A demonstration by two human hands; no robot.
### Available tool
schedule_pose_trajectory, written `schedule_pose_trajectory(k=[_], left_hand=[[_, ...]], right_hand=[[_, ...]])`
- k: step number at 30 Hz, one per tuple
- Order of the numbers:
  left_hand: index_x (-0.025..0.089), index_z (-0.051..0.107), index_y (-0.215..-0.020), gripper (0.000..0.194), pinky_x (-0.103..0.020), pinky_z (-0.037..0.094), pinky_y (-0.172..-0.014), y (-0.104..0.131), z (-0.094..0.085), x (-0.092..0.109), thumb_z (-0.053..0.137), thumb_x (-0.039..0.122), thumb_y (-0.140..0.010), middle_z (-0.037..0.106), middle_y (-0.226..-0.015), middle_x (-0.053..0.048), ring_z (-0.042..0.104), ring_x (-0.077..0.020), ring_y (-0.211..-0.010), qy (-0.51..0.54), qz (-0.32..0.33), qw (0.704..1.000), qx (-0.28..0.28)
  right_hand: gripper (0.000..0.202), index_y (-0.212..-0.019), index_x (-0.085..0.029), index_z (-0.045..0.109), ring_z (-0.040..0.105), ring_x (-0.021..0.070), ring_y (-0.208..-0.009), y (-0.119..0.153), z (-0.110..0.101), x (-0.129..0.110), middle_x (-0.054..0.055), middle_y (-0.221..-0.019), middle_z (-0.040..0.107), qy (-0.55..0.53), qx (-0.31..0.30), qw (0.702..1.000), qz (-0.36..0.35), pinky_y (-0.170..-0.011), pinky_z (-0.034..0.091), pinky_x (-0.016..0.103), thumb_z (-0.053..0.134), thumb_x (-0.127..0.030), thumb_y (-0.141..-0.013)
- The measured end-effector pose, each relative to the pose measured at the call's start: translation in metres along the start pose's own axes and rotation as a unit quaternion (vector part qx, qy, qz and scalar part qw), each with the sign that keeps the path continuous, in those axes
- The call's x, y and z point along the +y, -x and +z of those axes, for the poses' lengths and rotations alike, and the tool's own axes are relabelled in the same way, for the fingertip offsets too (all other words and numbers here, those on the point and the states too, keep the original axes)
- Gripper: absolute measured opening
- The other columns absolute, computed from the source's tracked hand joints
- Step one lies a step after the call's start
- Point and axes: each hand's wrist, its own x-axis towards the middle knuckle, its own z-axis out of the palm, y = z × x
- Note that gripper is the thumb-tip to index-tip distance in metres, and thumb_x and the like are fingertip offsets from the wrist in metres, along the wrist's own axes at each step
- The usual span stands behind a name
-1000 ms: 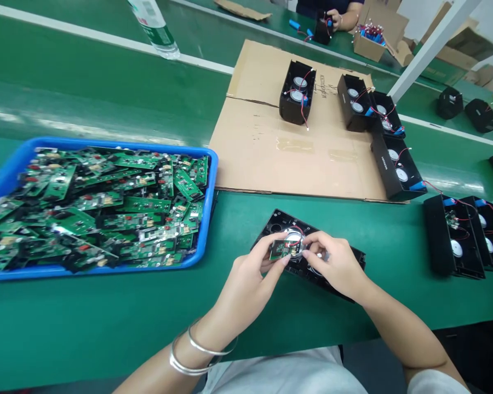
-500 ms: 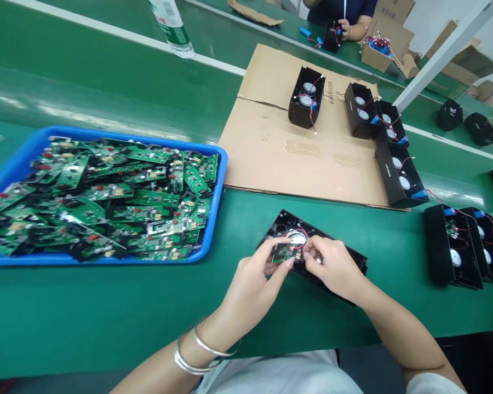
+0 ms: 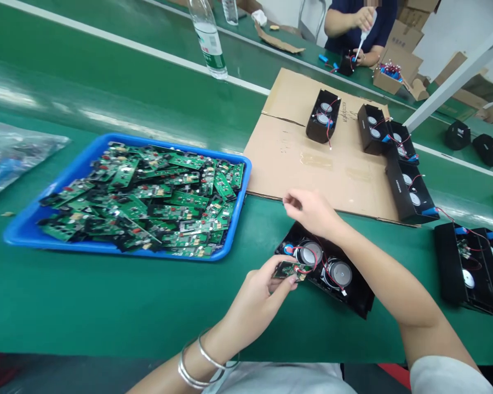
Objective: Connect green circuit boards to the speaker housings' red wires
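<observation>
My left hand (image 3: 263,290) pinches a green circuit board (image 3: 286,270) by its edges, just over the near left side of an open black speaker housing (image 3: 359,298). A red wire runs from the board's right end toward the housing. Two round speakers (image 3: 339,272) sit inside, with a small white plug (image 3: 344,293) and a blue part (image 3: 288,249). Above the housing's far edge, my right hand (image 3: 312,212) is raised with its fingers curled in. What those fingers hold, if anything, is hidden.
To the left stands a blue tray (image 3: 246,180) heaped with circuit boards. Beyond lies flat cardboard (image 3: 279,148) bearing several black housings (image 3: 411,191); more housings (image 3: 460,273) stand at right. A water bottle (image 3: 211,46) stands farther back. Across the bench, a co-worker's hand (image 3: 365,19) holds a white tool.
My right hand has left the board's end and moved up and away, uncovering both speakers. My left hand keeps the board. The camera view has shifted, and the co-worker's raised hand now shows.
</observation>
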Motion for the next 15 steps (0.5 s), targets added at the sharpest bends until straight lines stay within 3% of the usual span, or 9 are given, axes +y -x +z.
schedule_pose_trajectory(k=[4,7,11,15], left_hand=[[0.019,0.059,-0.096,0.018,-0.032,0.061,-0.072,0.005,-0.002,-0.002,0.056,0.027,-0.080,0.074,-0.078,-0.003,0.073,-0.0197,-0.071,0.006,0.000,1.000,-0.010],[0.019,0.060,-0.094,0.016,-0.032,0.060,-0.071,0.008,-0.005,-0.004,0.054,0.026,-0.081,0.074,-0.079,-0.003,0.072,-0.0199,-0.073,0.010,0.011,1.000,-0.011],[0.020,0.059,-0.097,0.017,-0.031,0.060,-0.071,0.010,-0.010,-0.006,0.053,0.025,-0.083,0.074,-0.079,-0.004,0.072,-0.0195,-0.073,0.007,0.012,1.000,-0.018],[0.020,0.060,-0.099,0.018,-0.030,0.059,-0.072,0.010,-0.014,-0.007,0.052,0.023,-0.083,0.074,-0.084,-0.004,0.072,-0.0186,-0.075,0.024,0.021,0.999,-0.030]], right_hand=[[0.018,-0.088,-0.012,0.061,0.058,0.0160,-0.080,-0.054,0.011,-0.001,0.009,-0.087,0.066,0.077,-0.014,0.996,-0.049,-0.072,0.039,0.026,0.043,-0.010,-0.088],[0.022,-0.086,-0.010,0.062,0.058,0.0204,-0.090,-0.077,0.022,0.001,0.016,-0.092,0.066,0.129,-0.029,0.987,-0.087,-0.078,0.038,0.030,0.041,-0.006,-0.089],[0.017,-0.077,-0.009,0.064,0.059,0.0201,-0.089,-0.087,0.034,0.011,0.016,-0.086,0.066,0.168,-0.065,0.976,-0.123,-0.077,0.040,0.029,0.049,-0.004,-0.084],[0.020,-0.080,-0.010,0.067,0.061,0.0201,-0.087,-0.080,0.031,0.028,0.015,-0.087,0.067,0.182,-0.064,0.975,-0.114,-0.076,0.043,0.029,0.049,-0.006,-0.087]])
